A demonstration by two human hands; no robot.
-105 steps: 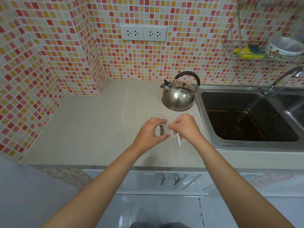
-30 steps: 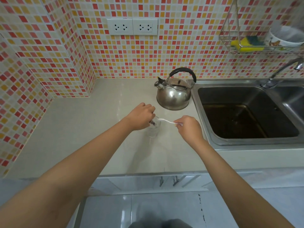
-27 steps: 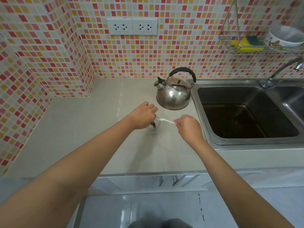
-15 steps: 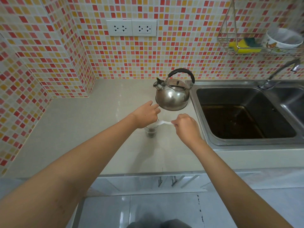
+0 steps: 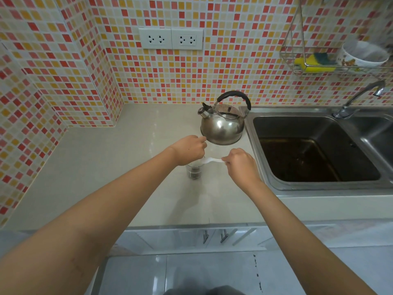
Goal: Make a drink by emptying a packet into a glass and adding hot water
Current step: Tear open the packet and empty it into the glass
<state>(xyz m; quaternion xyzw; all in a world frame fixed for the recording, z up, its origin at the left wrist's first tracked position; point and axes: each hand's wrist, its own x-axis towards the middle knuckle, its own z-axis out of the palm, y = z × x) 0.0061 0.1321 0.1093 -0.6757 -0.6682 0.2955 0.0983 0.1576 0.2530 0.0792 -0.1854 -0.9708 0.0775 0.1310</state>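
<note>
My left hand (image 5: 190,149) is curled above the glass (image 5: 194,171), fingers bunched over its rim; what that grip has hold of, if anything, I cannot tell, since my knuckles hide it. My right hand (image 5: 240,165) pinches one end of the white packet (image 5: 211,160) between thumb and fingertips. The packet's long axis runs left to right, nearly level, its free end pointing left toward the mouth of the glass and passing under my left hand.

The glass stands upright on the bench (image 5: 106,167), near the middle, with dark granules at its bottom. The steel kettle (image 5: 222,126) sits just beyond it, farther from me, black handle arched over the top and spout pointing left.

The bench is pale, smooth and slightly glossy. To the right a steel sink (image 5: 314,150) is set into it, a tap (image 5: 359,96) at its far right corner. Walls are small mosaic tiles in red, orange, yellow and white; a twin socket plate (image 5: 171,38) sits on the far wall. A wire rack (image 5: 323,60) at upper right holds a yellow sponge (image 5: 312,62) and a white bowl (image 5: 363,54). Below the bench edge: cabinet fronts with metal handles (image 5: 214,236), grey tiled floor.
</note>
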